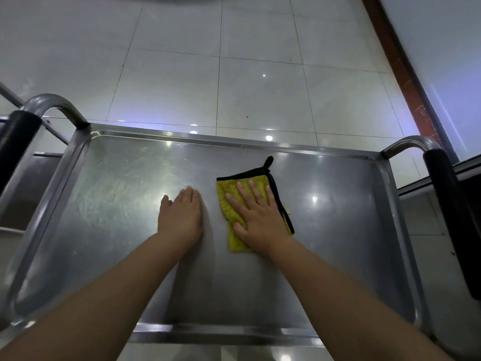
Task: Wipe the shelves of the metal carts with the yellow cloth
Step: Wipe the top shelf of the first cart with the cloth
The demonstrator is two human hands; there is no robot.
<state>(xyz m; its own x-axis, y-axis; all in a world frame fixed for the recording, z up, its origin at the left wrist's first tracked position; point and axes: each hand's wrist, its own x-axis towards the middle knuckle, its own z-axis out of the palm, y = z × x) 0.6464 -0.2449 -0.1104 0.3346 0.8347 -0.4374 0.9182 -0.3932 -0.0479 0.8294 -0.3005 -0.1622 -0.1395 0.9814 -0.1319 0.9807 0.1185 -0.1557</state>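
Yellow cloth (235,201), folded and edged in black, lay flat under the person's right hand (256,216), whose straight, spread fingers pressed it to the top shelf (117,204) of the metal cart (400,259). The left hand (181,217) rested just beside it, palm down, fingers together, holding nothing. Its long axis ran away from the person, slightly right of the shelf's centre. Bare steel stretched widest to the left, so the right hand seemed placed to sweep.
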